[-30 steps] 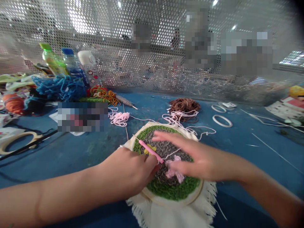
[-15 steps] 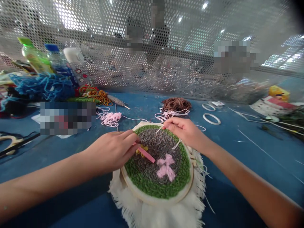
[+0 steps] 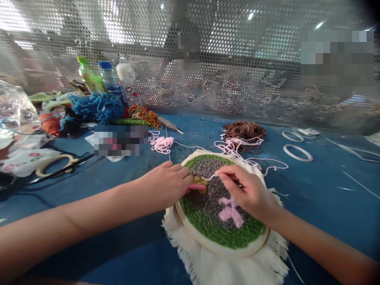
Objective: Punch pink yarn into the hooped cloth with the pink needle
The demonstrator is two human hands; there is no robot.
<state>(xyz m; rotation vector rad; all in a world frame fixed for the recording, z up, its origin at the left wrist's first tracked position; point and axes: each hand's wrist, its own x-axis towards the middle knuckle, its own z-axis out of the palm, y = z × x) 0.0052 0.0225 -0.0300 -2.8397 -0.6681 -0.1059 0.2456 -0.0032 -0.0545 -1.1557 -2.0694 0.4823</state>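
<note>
A perforated metal screen [image 3: 237, 85], its round holes in close rows, stands behind a smooth blue desk [image 3: 320, 198]. On the near part of the desk lies a white cloth [image 3: 231, 271] with a frayed fringe, stretched in a round, pale hoop [image 3: 204, 241]. Inside it, thick looped yarn makes a green band [image 3: 237, 236] about a coarse grey centre [image 3: 208, 204], with a puffy pink patch [image 3: 230, 213]. The left hand [image 3: 168, 182], at the hoop's left side, is curled tight; the right hand [image 3: 252, 192], above its right side, has thumb and forefinger together. Beyond sits a tangled heap of brown yarn [image 3: 244, 130], and further right two slim white rings [image 3: 285, 149] lie flat. The left hand clamps a smooth pink handle [image 3: 198, 187], blunt end pointing right, beside a small yellow patch [image 3: 196, 180]. The right hand pinches a thin pale strand [image 3: 210, 177], which sags towards that patch.
</note>
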